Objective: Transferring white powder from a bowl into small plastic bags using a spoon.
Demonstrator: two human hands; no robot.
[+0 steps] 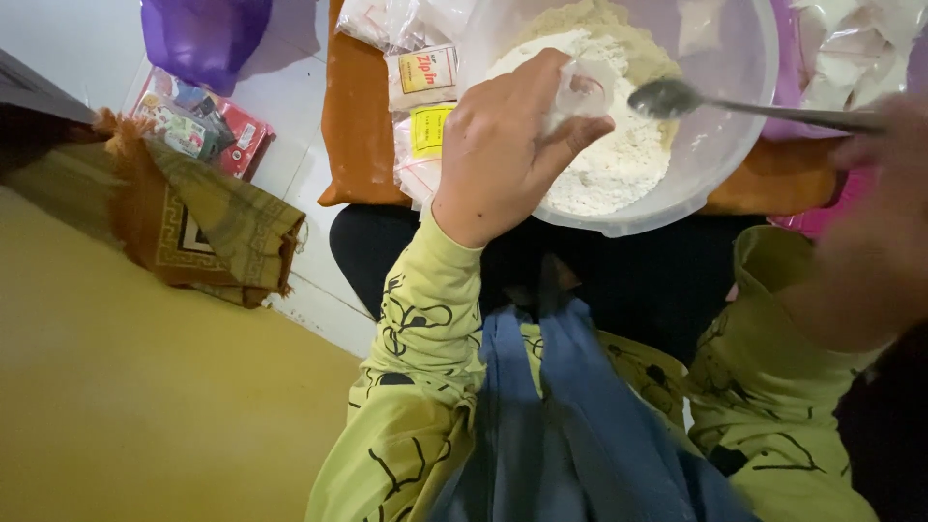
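Flour [619, 164] fills the translucent plastic bowl [744, 87] on the person's lap, the left hand [503, 145] pinching a small clear bag [580, 92] over it, the right hand [884, 145] clasping a metal spoon [677, 97].

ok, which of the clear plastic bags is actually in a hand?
The small clear bag pinched in the left hand over the flour bowl. The yellow-labelled bags lie untouched on the brown board beside the bowl.

left hand [503, 145] curled closed, right hand [884, 126] gripping
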